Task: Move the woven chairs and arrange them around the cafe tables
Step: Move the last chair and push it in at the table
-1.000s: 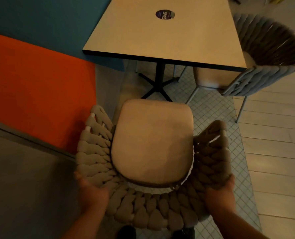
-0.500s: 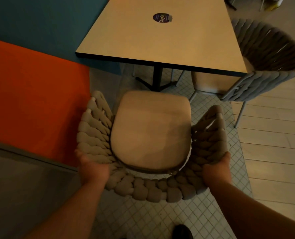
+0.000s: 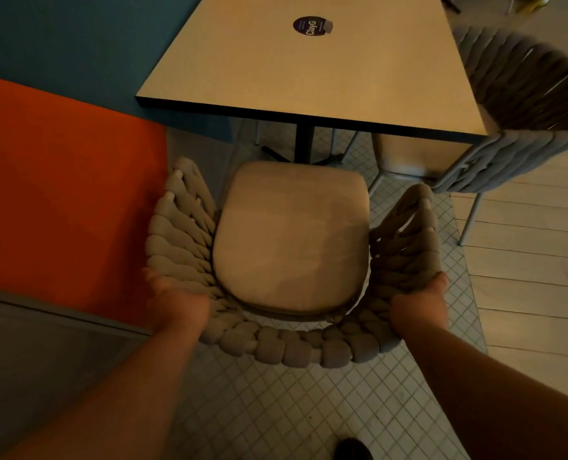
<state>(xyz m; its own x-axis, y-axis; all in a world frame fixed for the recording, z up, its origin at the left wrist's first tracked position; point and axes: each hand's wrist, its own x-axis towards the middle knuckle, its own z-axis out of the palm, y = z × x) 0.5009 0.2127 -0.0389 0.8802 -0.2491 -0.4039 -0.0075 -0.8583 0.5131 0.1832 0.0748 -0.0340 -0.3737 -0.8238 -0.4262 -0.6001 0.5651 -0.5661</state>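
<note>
Below the near edge of the cafe table (image 3: 309,61), a woven chair (image 3: 289,240) stands on the small-tiled floor (image 3: 276,410), its seat cushion facing the table and its front edge just short of the tabletop's dark rim, above the black pedestal base (image 3: 304,144). My left hand (image 3: 176,303) is closed over the braided backrest at its rear left curve; my right hand (image 3: 418,307) is wrapped around the same braid at the rear right, so the chair lies directly ahead of me, between my two forearms. How far the fingers curl beneath the weave I cannot tell. On the left, the chair's arm stands near an orange wall panel (image 3: 60,194), with a teal wall (image 3: 77,38) beyond it. On the right, a second woven chair (image 3: 524,127) is tucked at the table's corner, its metal leg near my chair's right arm; a narrow strip of tile separates them. Bare tiled floor lies behind the backrest, where a dark shoe (image 3: 353,449) shows.
</note>
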